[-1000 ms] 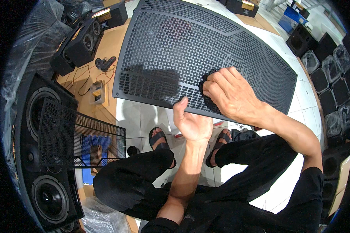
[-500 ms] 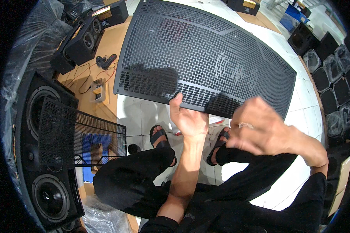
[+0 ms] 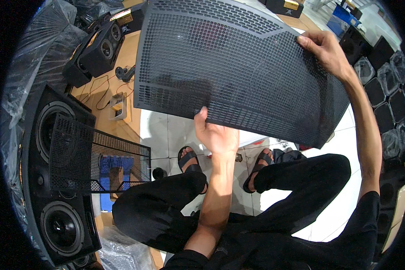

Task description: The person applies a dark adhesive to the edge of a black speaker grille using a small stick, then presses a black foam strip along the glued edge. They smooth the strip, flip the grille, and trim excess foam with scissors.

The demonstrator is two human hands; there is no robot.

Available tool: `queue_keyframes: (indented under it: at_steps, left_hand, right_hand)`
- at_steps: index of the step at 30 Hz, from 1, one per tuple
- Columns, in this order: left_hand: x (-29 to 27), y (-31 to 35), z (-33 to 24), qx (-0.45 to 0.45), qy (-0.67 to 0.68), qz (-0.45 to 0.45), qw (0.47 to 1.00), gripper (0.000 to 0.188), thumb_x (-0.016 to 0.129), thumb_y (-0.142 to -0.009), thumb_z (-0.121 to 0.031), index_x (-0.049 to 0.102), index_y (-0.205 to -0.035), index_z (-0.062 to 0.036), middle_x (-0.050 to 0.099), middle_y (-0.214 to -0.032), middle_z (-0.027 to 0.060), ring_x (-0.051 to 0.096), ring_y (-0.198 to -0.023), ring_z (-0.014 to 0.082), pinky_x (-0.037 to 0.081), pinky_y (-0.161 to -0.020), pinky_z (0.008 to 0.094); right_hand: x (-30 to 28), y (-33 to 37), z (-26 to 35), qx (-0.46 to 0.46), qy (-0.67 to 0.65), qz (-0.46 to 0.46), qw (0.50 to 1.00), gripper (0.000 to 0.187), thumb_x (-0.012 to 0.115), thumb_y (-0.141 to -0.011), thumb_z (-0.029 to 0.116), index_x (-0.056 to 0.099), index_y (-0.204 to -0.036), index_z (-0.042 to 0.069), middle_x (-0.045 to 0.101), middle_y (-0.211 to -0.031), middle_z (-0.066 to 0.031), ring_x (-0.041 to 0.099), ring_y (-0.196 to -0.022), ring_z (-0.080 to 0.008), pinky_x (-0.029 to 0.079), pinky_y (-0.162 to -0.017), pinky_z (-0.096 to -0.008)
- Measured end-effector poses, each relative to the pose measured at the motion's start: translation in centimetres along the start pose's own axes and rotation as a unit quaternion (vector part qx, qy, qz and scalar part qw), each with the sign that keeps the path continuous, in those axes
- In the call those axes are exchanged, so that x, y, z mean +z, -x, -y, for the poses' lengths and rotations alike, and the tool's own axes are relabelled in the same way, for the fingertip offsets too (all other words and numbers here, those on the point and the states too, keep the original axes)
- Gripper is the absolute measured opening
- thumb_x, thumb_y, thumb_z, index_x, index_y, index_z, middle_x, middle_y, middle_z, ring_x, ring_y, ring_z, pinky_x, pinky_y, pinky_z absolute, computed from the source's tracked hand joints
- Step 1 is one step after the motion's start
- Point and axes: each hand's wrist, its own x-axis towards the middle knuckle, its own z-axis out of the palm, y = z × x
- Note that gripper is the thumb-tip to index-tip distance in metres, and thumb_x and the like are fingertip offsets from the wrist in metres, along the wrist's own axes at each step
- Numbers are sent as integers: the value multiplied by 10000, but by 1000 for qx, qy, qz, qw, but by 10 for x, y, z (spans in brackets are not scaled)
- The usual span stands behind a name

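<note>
A large black perforated speaker grille [image 3: 229,67] is held up in front of me, tilted, above the floor. My left hand [image 3: 218,135] grips its near edge from below, the thumb on the upper face and the other fingers hidden underneath. Up at the far right edge, my right hand [image 3: 324,49] holds the grille with its thumb on top; its fingertips are partly out of sight. To my left, a second mesh grille [image 3: 76,153] leans across a black speaker cabinet [image 3: 60,225] with round cones, untouched by either hand.
Small black speaker boxes [image 3: 99,51] stand at the far left near a clear plastic tub [image 3: 118,107] and loose wires. Several dark speakers, some wrapped in plastic, line the right side. A blue bin [image 3: 342,20] sits at the far right. Bubble wrap [image 3: 123,252] lies at lower left.
My right hand has gone from above the near right part of the grille to its far right edge and taken hold there. The grille has tilted, its right side shifting nearer.
</note>
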Motion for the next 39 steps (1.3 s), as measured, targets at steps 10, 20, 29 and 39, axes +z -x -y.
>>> queue_keyframes:
  at_steps: [10, 20, 29, 39]
  left_hand:
    - [-14, -14, -3, -27, -121, -223, 967, 966, 526, -954, -556, 16, -1540, 19, 25, -1585, 314, 110, -1485, 451, 204, -1159, 675]
    - [-104, -3, -98, 184, -304, -92, 930, 535, 531, -965, -456, 619, -1280, -33, 635, -1268, 205, 608, -1173, 376, 405, -1074, 579]
    - [-78, -11, -172, -136, -573, -231, 774, 494, 546, -987, -300, 523, -1308, 74, 673, -1094, 184, 709, -832, 238, 586, -721, 315]
    - [-128, -12, -180, -127, -548, -224, 796, 624, 570, -980, -246, 372, -1445, 121, 574, -1315, 239, 601, -1160, 272, 451, -1026, 328]
  right_hand:
    - [30, 27, 37, -224, 141, -105, 959, 318, 768, -839, 288, 693, -948, -1, 698, -841, -154, 663, -695, -280, 511, -640, -362]
    - [124, 93, -39, -453, 137, -10, 881, 190, 694, -737, 60, 555, -845, -10, 653, -899, -150, 672, -776, -263, 596, -679, -359]
    - [156, 129, -57, -399, 175, 122, 892, 194, 675, -801, 174, 562, -852, 25, 628, -936, -123, 660, -868, -245, 586, -732, -347]
    - [245, 88, -14, -183, 180, 209, 944, 701, 343, -1040, 463, 341, -1442, -111, 332, -1531, -267, 268, -1466, -353, 198, -1217, -449]
